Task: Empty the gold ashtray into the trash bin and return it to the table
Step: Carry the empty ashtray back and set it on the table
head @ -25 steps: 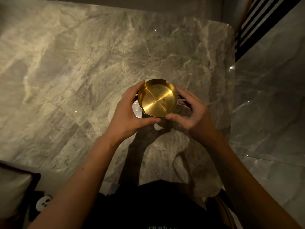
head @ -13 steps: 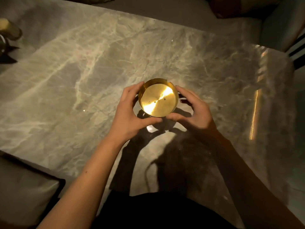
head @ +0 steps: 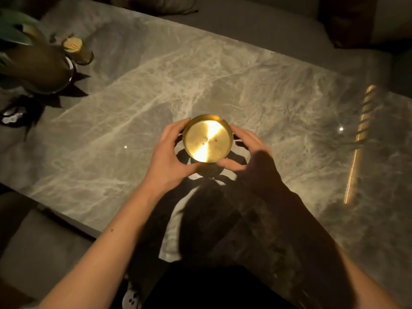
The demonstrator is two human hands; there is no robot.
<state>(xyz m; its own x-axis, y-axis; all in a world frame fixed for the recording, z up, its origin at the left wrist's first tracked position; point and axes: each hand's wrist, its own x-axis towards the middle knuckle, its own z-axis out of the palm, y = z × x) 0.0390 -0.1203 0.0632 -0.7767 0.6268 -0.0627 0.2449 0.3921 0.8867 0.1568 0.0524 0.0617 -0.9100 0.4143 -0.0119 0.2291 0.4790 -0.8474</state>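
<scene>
**Ashtray back over the bench, set-down pending**

View has swung since a second ago: floor tiles filled the frame then, now the marble bench [head: 156, 90] fills it, with a plant pot [head: 38, 65] and a small jar [head: 72, 44] at the far left. So the person has come back to the bench with the gold ashtray [head: 207, 138].

Grip unchanged across all three frames: left hand [head: 171, 157] and right hand [head: 252, 157] both cup the ashtray, fingers [head: 176, 128] wrapped around its wall, thumbs under the near rim. Both hands closed on it.

Ashtray sits upright, held above the bench. Its shadow falls just below it, so it reads as not yet resting. Bowl looks nearly empty, a few dark specks only, so dumping appears done. Trash bin not in view.

Remaining: lower it flat, release both hands.
</scene>
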